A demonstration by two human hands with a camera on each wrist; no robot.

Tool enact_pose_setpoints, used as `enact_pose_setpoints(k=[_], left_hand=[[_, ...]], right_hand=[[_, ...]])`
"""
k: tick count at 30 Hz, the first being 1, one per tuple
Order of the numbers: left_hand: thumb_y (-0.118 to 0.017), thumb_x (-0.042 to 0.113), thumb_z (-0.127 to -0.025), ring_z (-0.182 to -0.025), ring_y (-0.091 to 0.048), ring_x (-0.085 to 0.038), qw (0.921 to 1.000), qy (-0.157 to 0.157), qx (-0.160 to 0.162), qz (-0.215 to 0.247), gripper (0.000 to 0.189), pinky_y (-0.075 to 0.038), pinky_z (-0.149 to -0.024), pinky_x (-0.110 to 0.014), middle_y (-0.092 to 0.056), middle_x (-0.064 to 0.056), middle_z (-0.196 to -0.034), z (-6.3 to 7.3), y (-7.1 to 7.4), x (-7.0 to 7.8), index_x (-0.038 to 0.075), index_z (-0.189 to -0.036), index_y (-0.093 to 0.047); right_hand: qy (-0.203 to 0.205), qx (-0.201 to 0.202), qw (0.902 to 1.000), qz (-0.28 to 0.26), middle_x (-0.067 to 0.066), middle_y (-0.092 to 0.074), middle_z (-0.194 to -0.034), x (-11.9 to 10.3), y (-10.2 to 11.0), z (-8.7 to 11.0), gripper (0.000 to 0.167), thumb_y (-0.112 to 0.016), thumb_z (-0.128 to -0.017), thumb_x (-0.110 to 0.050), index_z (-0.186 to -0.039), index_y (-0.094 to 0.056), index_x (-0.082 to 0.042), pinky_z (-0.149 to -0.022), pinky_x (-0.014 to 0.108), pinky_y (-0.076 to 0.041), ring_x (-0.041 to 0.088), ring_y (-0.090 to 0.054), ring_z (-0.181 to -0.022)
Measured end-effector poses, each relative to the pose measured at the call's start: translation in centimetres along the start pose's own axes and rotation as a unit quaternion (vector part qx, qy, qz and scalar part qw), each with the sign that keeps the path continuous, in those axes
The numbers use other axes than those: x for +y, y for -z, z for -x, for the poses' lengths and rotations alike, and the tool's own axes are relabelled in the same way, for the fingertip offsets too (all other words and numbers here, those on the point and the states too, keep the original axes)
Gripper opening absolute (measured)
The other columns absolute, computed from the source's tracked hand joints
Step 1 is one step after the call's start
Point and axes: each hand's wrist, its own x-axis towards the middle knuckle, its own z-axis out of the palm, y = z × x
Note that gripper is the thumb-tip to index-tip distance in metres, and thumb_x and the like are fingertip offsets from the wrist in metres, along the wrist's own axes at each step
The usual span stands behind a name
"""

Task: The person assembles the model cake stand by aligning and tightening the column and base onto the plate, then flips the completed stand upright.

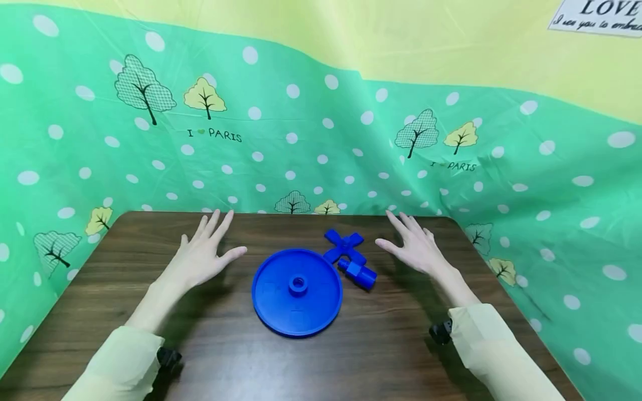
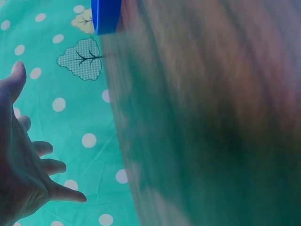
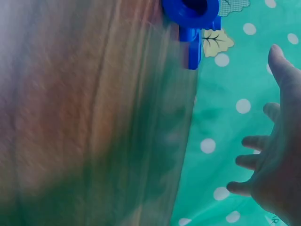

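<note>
Round blue plastic disc, central socket up, lies between hands on dark wood-grain table. Blue plastic four-armed cross and stubby blue plastic cylinder near its right edge, seemingly grouped for easy reach. Left hand, right hand spread wide, holding nothing. Disc's underside hidden; cylinder-cross contact unclear; wrist views crop blue parts.

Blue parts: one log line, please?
left grip: empty | right grip: empty | blue disc, blue cross, blue cylinder: unheld, between grips
</note>
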Motion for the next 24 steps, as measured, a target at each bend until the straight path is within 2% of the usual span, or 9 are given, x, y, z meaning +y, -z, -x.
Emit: enact_pose_setpoints(k=[5, 10, 17, 24], left_hand=[[-0.043, 0.077, -0.096, -0.160, -0.009, -0.048, 0.9998, 0.006, 0.007, 0.018, 0.092, -0.011, -0.112, -0.086, -0.004, -0.014, -0.175, 0.8, -1.0, 0.4, 0.035, -0.166, 0.002], [-0.044, 0.076, -0.097, -0.159, -0.011, -0.049, 0.9998, -0.002, 0.002, 0.020, 0.092, -0.012, -0.113, -0.085, -0.008, -0.016, -0.175, 1.3, -1.8, 0.6, 0.033, -0.167, -0.003], [-0.044, 0.075, -0.097, -0.160, -0.011, -0.048, 0.9995, -0.008, -0.003, 0.031, 0.091, -0.010, -0.116, -0.083, -0.008, -0.016, -0.175, 1.6, -2.6, 1.0, 0.032, -0.167, -0.006], [-0.047, 0.073, -0.097, -0.159, -0.011, -0.050, 0.9986, -0.002, -0.025, 0.046, 0.089, -0.008, -0.114, -0.085, -0.009, -0.017, -0.175, 2.0, -3.0, 1.7, 0.032, -0.167, -0.010]], right_hand=[[0.004, 0.011, 0.9998, -0.019, 0.023, -0.022, -0.170, -0.4, -0.5, 0.7, 0.090, -0.052, -0.096, -0.071, -0.166, -0.013, -0.032, -0.114, 0.080, -0.016, 0.050, -0.020, -0.157], [-0.008, 0.015, 0.9987, -0.049, 0.021, -0.023, -0.171, -0.7, -1.1, 1.6, 0.088, -0.054, -0.096, -0.070, -0.166, -0.012, -0.036, -0.114, 0.081, -0.018, 0.049, -0.026, -0.155], [-0.020, 0.019, 0.9948, -0.098, 0.016, -0.022, -0.172, -1.2, -1.5, 2.8, 0.084, -0.054, -0.098, -0.067, -0.165, -0.013, -0.040, -0.112, 0.084, -0.020, 0.050, -0.027, -0.154], [-0.015, 0.016, 0.9901, -0.139, 0.013, -0.026, -0.171, -1.4, -2.5, 4.1, 0.081, -0.057, -0.099, -0.061, -0.165, -0.017, -0.037, -0.118, 0.074, -0.027, 0.044, -0.026, -0.157]])
